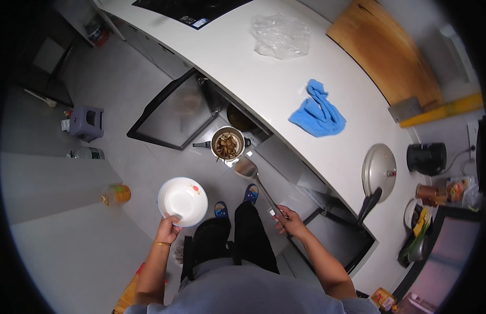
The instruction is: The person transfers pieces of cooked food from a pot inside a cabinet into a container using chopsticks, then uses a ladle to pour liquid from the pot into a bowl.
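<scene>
My left hand (169,229) grips the near rim of a white bowl (182,202) with a thin blue edge and a red floral mark. No food shows inside the bowl. In my right hand (289,220) is the handle of a metal wok spatula (247,168), its blade pointing away from me. Just beyond the blade, on the floor by the cabinet, stands a pressure-cooker pot (243,137) without its lid. Brown pieces of food (226,146) lie heaped in the pot, and some hang over its near rim.
An open cabinet door (176,114) juts out left of the pot; another open door (337,239) is at my right. On the white countertop (235,66) lie a blue cloth (319,112), a plastic bag (281,36) and a pot lid (379,172). An oil bottle (119,193) stands left.
</scene>
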`<state>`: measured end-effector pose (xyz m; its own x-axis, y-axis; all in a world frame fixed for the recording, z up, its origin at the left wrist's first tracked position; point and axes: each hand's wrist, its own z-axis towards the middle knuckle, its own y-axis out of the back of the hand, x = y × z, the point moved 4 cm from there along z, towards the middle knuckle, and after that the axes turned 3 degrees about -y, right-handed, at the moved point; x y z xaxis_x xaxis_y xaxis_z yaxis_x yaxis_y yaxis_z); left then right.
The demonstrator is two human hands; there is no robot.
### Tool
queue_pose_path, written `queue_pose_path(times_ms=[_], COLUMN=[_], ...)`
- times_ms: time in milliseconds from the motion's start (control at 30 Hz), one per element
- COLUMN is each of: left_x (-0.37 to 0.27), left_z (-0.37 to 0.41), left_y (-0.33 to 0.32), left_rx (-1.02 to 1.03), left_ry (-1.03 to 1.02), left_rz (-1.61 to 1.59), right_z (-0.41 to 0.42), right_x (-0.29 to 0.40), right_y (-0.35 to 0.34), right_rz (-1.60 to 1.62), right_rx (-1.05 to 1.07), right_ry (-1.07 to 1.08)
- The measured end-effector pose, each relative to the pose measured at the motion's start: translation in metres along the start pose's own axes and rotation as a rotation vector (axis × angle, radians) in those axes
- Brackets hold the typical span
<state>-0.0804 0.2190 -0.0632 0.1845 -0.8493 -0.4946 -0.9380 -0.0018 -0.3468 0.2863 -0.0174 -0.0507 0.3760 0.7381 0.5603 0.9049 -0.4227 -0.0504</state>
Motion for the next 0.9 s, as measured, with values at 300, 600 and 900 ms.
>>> queue_pose_path(times_ms=[300,600,900], left_x=[0.030,0.049,0.041], left_z=[0.123,0.338,0.480], left_y=[0.001,0.024,0.007], left_rx=[-0.070,-0.046,0.074], left_ry=[-0.020,-0.195,-0.315], left_rz=[-0.019,0.130,0.224], right_z=[0.247,0.449,0.507], right_x=[0.006,0.020,0.004], right_y=[-0.010,-0.010,0.001], right_rz=[-0.119,-0.111,-0.370], right_rx=[-0.083,-0.436,-0.436], right_ry=[-0.064,0.150,0.214])
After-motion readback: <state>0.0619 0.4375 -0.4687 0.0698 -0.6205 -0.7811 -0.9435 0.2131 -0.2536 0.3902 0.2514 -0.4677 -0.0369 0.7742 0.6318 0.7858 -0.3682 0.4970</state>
